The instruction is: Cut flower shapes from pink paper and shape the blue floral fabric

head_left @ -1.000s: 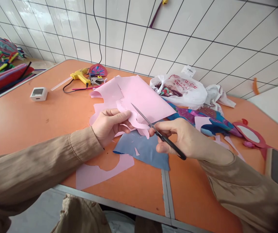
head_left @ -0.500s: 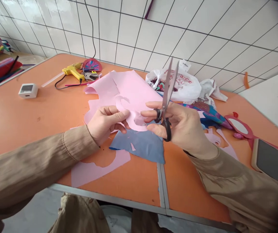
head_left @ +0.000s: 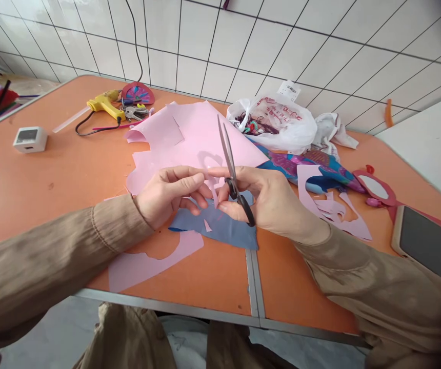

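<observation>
My left hand point(head_left: 174, 195) is closed, its thumb and forefinger pinching the edge of a small curved pink cut-out point(head_left: 214, 190), which looks like paper or thin foam sheet. My right hand point(head_left: 272, 202) has scissors point(head_left: 233, 166) with black handles hooked on its fingers, blades pointing up and away. Its fingertips also touch the right side of the cut-out, now turned nearly edge-on and partly hidden by the fingers. Behind both hands lies a large pink sheet point(head_left: 189, 125). Below them is a blue-grey piece point(head_left: 228, 233) with a small pink scrap on it.
Pink offcuts point(head_left: 151, 266) lie in front, with more scraps point(head_left: 332, 207) at right. A yellow glue gun point(head_left: 107, 105), keys point(head_left: 136, 111) and a white box point(head_left: 30, 139) are at left. At the back is a plastic bag point(head_left: 278, 123); a phone point(head_left: 424, 246) lies far right.
My right hand has moved left to the cut-out, bringing the scissors along. The cut-out has turned from facing me to nearly edge-on. The view has shifted slightly.
</observation>
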